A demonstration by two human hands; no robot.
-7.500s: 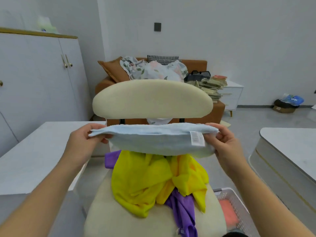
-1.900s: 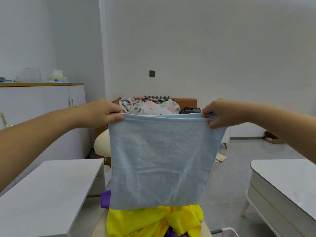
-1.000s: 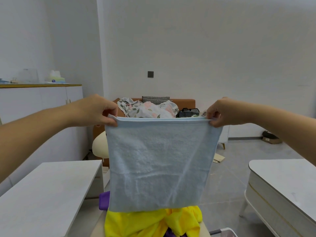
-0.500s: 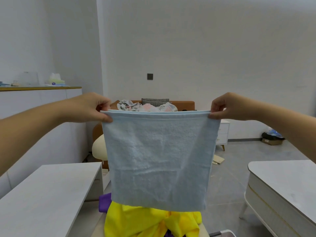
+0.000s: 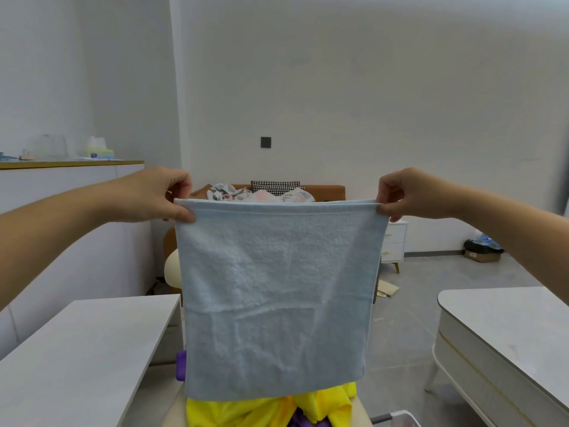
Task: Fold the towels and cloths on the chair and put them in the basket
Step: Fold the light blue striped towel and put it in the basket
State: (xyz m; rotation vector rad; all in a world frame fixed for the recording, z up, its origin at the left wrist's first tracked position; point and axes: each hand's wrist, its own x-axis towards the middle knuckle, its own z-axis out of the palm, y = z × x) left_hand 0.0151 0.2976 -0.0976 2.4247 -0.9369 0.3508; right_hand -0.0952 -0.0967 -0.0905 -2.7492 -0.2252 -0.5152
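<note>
Towel (image 5: 277,297), pale blue, pinched at both top corners: left hand (image 5: 157,195) curled on one, right hand (image 5: 406,192) on the other. Hanging flat and open over yellow cloth (image 5: 246,411) on chair (image 5: 172,269). Earlier bunched low by chair back; now lifted, spread full.

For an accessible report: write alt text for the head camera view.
A left hand and a right hand each pinch a top corner of a light blue towel, which hangs flat. A yellow cloth and a purple cloth lie below it on a chair.
</note>
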